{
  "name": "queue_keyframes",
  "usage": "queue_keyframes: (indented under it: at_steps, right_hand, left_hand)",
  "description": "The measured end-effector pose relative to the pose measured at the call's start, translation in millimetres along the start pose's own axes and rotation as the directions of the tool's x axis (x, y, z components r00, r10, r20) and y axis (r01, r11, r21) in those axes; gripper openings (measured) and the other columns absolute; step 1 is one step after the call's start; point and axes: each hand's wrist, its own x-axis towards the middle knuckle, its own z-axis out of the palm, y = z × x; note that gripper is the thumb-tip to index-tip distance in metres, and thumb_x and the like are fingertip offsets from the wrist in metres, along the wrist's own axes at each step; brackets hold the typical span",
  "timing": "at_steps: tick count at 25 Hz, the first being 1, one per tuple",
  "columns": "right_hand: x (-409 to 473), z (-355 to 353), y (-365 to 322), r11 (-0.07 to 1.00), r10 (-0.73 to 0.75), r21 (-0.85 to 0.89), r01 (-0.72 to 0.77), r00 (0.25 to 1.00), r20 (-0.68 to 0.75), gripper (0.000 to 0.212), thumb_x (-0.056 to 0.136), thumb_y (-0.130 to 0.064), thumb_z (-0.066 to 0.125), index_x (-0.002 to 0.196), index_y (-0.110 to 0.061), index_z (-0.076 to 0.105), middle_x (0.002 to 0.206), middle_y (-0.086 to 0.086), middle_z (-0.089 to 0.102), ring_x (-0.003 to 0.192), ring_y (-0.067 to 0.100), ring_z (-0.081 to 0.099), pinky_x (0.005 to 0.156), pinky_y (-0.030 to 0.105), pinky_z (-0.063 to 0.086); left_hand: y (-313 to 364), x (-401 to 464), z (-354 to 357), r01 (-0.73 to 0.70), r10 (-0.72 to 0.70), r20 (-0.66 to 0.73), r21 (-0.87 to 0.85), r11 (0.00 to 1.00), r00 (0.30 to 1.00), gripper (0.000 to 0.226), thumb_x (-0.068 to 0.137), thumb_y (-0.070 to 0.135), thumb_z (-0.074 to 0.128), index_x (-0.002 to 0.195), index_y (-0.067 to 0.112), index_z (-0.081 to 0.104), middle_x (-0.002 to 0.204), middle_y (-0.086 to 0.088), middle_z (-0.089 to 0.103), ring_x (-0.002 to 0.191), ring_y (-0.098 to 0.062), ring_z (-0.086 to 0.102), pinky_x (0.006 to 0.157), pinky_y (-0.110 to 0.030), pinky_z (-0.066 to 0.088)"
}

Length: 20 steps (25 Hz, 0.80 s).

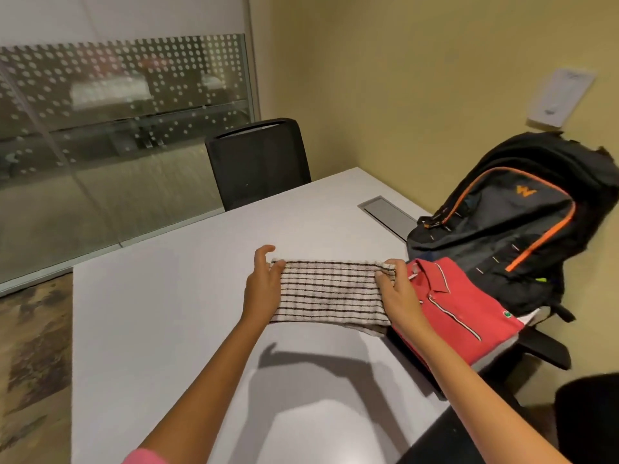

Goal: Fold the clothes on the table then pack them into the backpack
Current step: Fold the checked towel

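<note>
Striped cream-and-brown cloth, the garment (330, 291) being folded, hangs stretched between both hands above the white counter (167, 329); its shadow falls on the surface beneath, so it seems lifted clear rather than resting there. The left hand (263, 283) pinches the far left corner, thumb against the fabric and the forefinger raised free. The right hand (393, 283) grips the far right corner with its fingers curled over the edge. Holding the two corners taut keeps the piece flat and square, which suits either another fold or carrying it across as one neat block. It already looks doubled, with a loose lower layer sagging at the near right corner, though the blur leaves the number of layers unclear.

Just beside the right hand lies a red polo shirt (459, 313), folded with the collar up, at the counter's right edge and against the foot of the backpack (509, 229). The black and orange backpack stands upright against the wall, placed within reach for packing; whether its main zip is open cannot be told from here. A black chair (258, 162) stands at the counter's far end.

Folding seems nearly done and packing not yet begun.
</note>
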Motion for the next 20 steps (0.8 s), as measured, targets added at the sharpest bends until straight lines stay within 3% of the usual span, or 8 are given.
queue_keyframes:
  at_steps: [2,4,6,8,11,14,17,20]
  right_hand:
    - [0.8,-21.8,25.5,0.998,-0.023,-0.063,0.019,0.998,-0.056,0.009,0.1,-0.012,0.045,0.108,-0.011,0.045,0.087,-0.011,0.053,0.077,-0.005,0.051,0.069,0.02,0.039]
    - [4.6,-48.5,46.5,0.997,0.009,-0.075,-0.016,0.996,-0.089,0.012,0.099,-0.011,0.045,0.11,-0.016,0.046,0.085,-0.014,0.052,0.072,-0.006,0.05,0.067,0.017,0.039]
    - [10.9,-79.0,66.3,0.994,0.06,-0.083,-0.069,0.992,-0.114,0.019,0.098,-0.012,0.048,0.114,-0.021,0.047,0.092,-0.017,0.052,0.076,-0.001,0.05,0.064,0.005,0.037]
    - [15.7,-108.0,82.5,0.987,0.127,-0.081,-0.139,0.982,-0.138,0.02,0.098,-0.015,0.05,0.115,-0.025,0.048,0.093,-0.019,0.052,0.077,0.001,0.05,0.066,0.005,0.039]
    - [29.5,-146.7,105.5,0.962,0.253,-0.053,-0.269,0.944,-0.21,0.008,0.095,-0.016,0.056,0.101,-0.019,0.058,0.094,-0.009,0.062,0.088,0.009,0.058,0.081,0.029,0.047]
    - [41.9,-177.6,119.4,0.91,0.391,-0.043,-0.411,0.889,-0.238,0.01,0.087,-0.008,0.059,0.081,-0.015,0.06,0.08,0.005,0.063,0.079,0.022,0.059,0.068,0.032,0.045]
    - [49.6,-200.7,132.0,0.862,0.456,-0.143,-0.486,0.868,-0.198,0.011,0.084,-0.009,0.062,0.081,0.0,0.054,0.073,0.013,0.06,0.07,0.023,0.054,0.061,0.032,0.04]
    - [57.1,-213.0,146.3,0.777,0.5,-0.376,-0.505,0.858,-0.121,0.015,0.08,-0.012,0.061,0.077,-0.004,0.05,0.076,0.01,0.059,0.072,0.022,0.053,0.061,0.032,0.038]
  left_hand:
    - [-3.2,4.2,34.7,0.011,-0.017,0.099,0.061,0.998,0.995,0.028,0.104,0.022,0.032,0.126,0.039,0.033,0.099,-0.017,0.065,0.079,-0.027,0.062,0.069,-0.039,0.05]
    - [-1.1,6.4,71.4,-0.065,0.031,0.191,0.176,0.982,0.981,0.044,0.1,0.01,0.03,0.13,0.042,0.029,0.106,-0.014,0.062,0.082,-0.021,0.058,0.068,-0.03,0.044]
    - [11.7,10.6,108.3,-0.177,0.105,0.267,0.267,0.947,0.958,0.048,0.097,0.014,0.034,0.138,0.038,0.025,0.112,-0.004,0.059,0.09,-0.017,0.056,0.076,-0.027,0.042]
    - [27.6,20.8,143.9,-0.23,0.133,0.317,0.29,0.929,0.939,0.048,0.099,0.025,0.036,0.144,0.033,0.022,0.117,-0.001,0.056,0.095,-0.016,0.054,0.082,-0.027,0.042]
    - [47.0,45.4,201.2,-0.299,0.175,0.365,0.317,0.9,0.914,0.048,0.101,0.031,0.037,0.146,0.026,0.021,0.117,-0.004,0.06,0.093,-0.02,0.059,0.08,-0.031,0.046]
    - [53.0,70.5,252.7,-0.358,0.193,0.417,0.364,0.86,0.888,0.045,0.103,0.038,0.033,0.145,0.024,0.024,0.105,-0.007,0.067,0.087,-0.024,0.062,0.072,-0.032,0.046]
    - [46.8,87.4,296.9,-0.404,0.173,0.54,0.344,0.848,0.824,0.045,0.103,0.042,0.032,0.144,0.025,0.026,0.105,-0.011,0.068,0.091,-0.029,0.064,0.074,-0.037,0.051]
    - [38.0,93.8,329.6,-0.417,0.124,0.6,0.378,0.826,0.79,0.043,0.102,0.038,0.035,0.142,0.024,0.03,0.118,-0.01,0.063,0.102,-0.029,0.061,0.08,-0.04,0.05]
